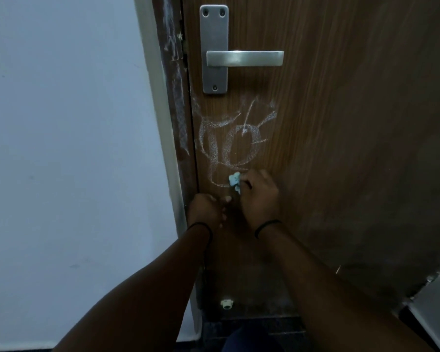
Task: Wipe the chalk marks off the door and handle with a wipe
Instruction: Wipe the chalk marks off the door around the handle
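Note:
A brown wooden door (341, 123) fills the middle and right. White chalk marks (229, 143) loop across it just below the silver lever handle (244, 58) and its long plate. More chalk streaks run down the door's dark edge (178, 110). My right hand (259, 196) presses a small crumpled pale-blue wipe (234, 181) against the door at the bottom of the scribble. Close to its left, my left hand (205, 209) rests on the door near the edge, fingers curled; whether it holds anything is hidden.
A pale wall (61, 148) and white door frame (160, 97) stand to the left. A small white doorstop (226, 304) sits low on the door near the dark floor. A grey metal object (432, 301) juts in at the lower right.

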### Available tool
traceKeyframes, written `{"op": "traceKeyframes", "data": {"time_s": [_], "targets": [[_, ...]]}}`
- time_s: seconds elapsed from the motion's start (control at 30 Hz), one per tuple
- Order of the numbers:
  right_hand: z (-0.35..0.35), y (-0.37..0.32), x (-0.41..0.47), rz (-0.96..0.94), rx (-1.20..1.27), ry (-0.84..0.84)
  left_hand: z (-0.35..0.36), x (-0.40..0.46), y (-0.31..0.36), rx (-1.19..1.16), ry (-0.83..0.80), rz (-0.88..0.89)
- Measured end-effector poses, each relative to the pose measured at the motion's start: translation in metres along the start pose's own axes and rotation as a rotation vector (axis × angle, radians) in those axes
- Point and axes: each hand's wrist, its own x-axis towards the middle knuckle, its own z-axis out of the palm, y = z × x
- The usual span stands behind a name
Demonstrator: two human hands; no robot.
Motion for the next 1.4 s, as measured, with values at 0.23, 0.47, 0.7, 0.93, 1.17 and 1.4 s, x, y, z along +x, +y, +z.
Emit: {"op": "traceKeyframes", "data": {"time_s": [0.23,0.47,0.7,0.93,1.17,1.4], "targets": [[0.010,-0.021,0.009,-0.234,0.020,-0.260,-0.017,0.000,-0.005,0.227,-0.113,0.081],[0.008,-0.034,0.017,-0.326,-0.092,-0.281,-0.023,-0.006,-0.014,0.226,-0.200,0.140],[-0.010,-0.017,0.027,-0.303,-0.160,-0.205,-0.032,-0.010,-0.015,0.175,-0.184,0.097],[-0.003,-0.010,0.010,-0.369,-0.236,-0.428,-0.030,-0.012,-0.007,0.106,-0.212,-0.014],[-0.029,-0.038,0.062,-0.266,0.034,-0.054,-0.022,-0.007,0.010,0.087,-0.173,-0.115],[-0.043,-0.020,0.032,-0.017,-0.045,-0.188,-0.016,-0.006,0.040,0.044,-0.106,0.004]]}}
